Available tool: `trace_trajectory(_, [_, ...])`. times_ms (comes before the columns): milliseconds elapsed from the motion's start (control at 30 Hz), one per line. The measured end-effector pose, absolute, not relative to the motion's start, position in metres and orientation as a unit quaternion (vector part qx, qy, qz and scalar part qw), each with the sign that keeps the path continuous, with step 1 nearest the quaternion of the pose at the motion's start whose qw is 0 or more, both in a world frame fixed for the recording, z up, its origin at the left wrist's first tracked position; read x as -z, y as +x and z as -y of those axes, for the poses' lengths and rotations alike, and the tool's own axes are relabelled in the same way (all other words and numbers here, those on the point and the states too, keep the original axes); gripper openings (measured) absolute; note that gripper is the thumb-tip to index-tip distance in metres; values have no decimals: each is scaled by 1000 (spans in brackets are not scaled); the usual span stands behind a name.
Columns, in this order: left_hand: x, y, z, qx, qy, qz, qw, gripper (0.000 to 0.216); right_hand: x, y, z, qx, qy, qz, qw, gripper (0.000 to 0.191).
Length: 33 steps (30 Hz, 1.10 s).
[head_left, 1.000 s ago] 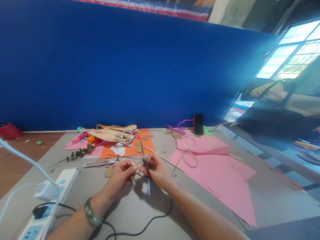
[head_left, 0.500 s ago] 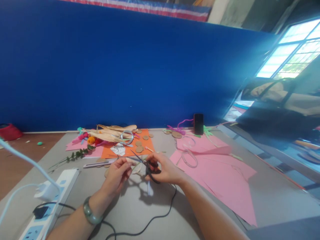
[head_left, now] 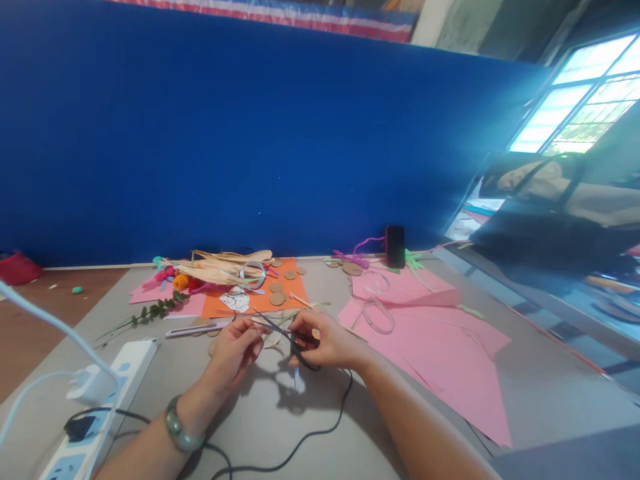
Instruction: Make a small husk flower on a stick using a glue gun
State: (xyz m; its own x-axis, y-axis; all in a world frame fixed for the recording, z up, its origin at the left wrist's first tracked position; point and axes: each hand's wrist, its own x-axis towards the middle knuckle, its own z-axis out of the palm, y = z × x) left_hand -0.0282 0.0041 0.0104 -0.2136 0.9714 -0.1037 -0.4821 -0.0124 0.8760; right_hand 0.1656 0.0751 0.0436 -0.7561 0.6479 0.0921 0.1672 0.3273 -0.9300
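My right hand (head_left: 320, 339) grips a pair of black-handled scissors (head_left: 299, 349), their blades pointing left and away over the table. Close to the blade tips, my left hand (head_left: 239, 345) is closed in a pinch. A small pale piece seems to be between its thumb and finger, too small to name. Behind the hands, a craft knife (head_left: 197, 329) lies on the table, and an orange sheet (head_left: 295, 293) carries several round cardboard discs (head_left: 278, 298) and a black-and-white patterned scrap (head_left: 236, 300).
A white power strip (head_left: 131, 363) with plugged-in cables stands at the left. A black cable (head_left: 300, 443) winds across the front. Pink sheets (head_left: 430, 353) cover the right side. A phone (head_left: 395, 247) leans on the blue partition (head_left: 260, 133). A green sprig (head_left: 155, 310) lies at back left.
The scissors' blades have closed somewhat near my left fingertips. Both hands stay in nearly the same place, and the pale piece shows less now.
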Motion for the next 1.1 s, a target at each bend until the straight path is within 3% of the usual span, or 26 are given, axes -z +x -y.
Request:
trace_trajectory(867, [-8,-28,-2,-640,290,-426,570,29,-35,165,-77,-589,-259,729,233,36])
trace_trajectory(1000, [-11,-28,-1,-632,301,-432,568,27,-35,166,-79,-574,-270,729,258,33])
trace_trajectory(1100, [-14,-28,-1,-632,305,-435,565,27,-36,164,-79,-541,-294,718,324,34])
